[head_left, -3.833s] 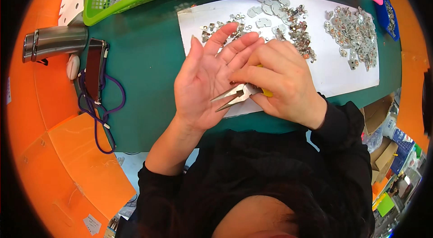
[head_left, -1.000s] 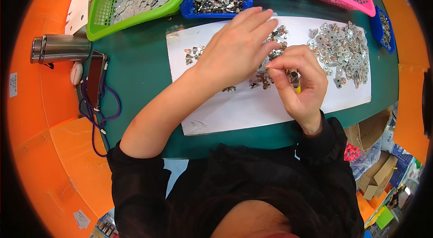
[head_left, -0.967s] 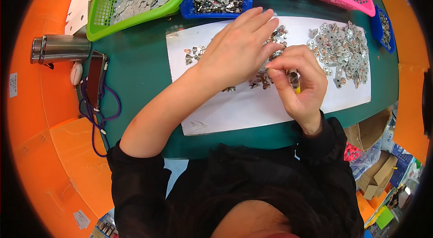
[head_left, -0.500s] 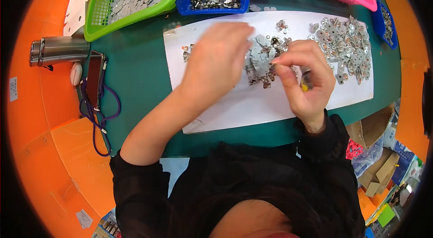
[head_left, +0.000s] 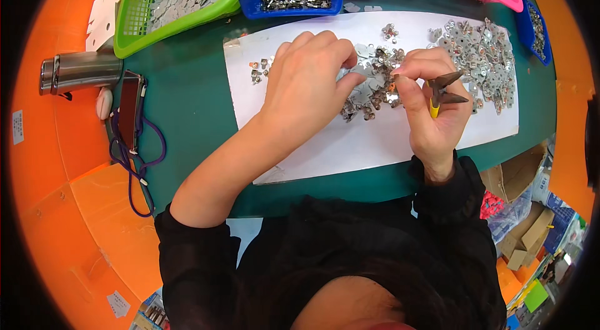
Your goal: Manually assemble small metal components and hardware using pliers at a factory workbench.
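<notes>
Yellow-handled pliers (head_left: pixel 440 96), dark jaws apart

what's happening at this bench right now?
A person is working over small metal parts with bare hands. The right hand holds yellow-handled pliers, tips apart and pointing away from the thumb; whether its thumb and forefinger also pinch a part is too small to tell. The left hand, fingers curled, is at the middle pile on a white sheet. Another pile lies to the right.

bright light | metal parts (head_left: pixel 484 61) glint | fisheye-bent edges | black corners
</notes>
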`<state>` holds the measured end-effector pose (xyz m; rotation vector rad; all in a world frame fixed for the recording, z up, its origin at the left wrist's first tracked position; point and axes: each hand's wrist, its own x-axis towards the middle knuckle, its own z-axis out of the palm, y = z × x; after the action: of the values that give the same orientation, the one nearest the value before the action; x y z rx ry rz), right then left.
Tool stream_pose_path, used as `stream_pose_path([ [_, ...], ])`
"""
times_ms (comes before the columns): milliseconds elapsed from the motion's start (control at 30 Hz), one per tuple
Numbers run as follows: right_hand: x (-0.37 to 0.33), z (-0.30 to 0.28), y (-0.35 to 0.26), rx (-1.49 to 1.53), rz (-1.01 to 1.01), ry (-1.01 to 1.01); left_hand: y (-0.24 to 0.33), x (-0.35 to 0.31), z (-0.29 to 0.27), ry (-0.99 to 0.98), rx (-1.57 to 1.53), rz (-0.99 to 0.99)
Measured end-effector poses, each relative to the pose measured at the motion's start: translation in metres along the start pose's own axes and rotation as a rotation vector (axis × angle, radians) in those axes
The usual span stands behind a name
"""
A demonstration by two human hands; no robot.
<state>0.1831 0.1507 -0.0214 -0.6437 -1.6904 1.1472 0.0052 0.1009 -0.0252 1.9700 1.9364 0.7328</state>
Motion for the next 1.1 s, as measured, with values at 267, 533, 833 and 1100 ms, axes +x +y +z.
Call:
stream_pose_path([
  [267,0.0,-0.006,0.006,-0.102,-0.058,-0.091,0.007,-0.009,-0.015,-0.055,-0.857,-0.339],
  [533,0.001,0.004,0.005,-0.476,-0.285,-0.139,0.01,-0.028,-0.029,-0.128,-1.437,-0.599],
  [833,0.003,0.007,0.004,-0.374,-0.439,-0.213,0.007,-0.037,-0.038,-0.295,-1.538,-0.591],
  [1100,0.001,0.006,0.001,-0.244,-0.348,-0.274,0.005,-0.04,-0.036,-0.384,-1.5,-0.59],
])
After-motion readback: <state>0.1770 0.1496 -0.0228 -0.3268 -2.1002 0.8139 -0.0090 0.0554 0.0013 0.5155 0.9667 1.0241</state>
